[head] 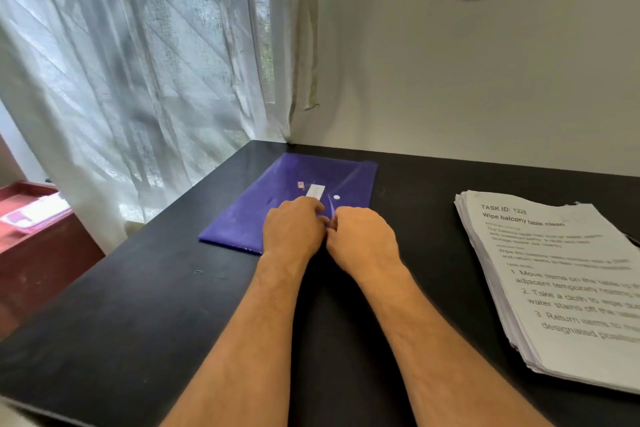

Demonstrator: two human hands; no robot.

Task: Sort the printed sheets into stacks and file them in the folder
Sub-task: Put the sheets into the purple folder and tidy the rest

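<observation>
A black table (138,305) carries a flat purple folder (249,215) and, well apart, a stack of printed sheets (561,288).

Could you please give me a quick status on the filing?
Both hands, left hand and right hand, pinching purple folder flap. Sheet stack untouched, right side. Nothing obstructing.

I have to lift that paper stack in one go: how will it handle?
The paper stack looks thick, so probably heavy. Its left edges are fanned unevenly, so loose sheets may slide apart. Likely floppy if lifted by one side; support it underneath.
</observation>
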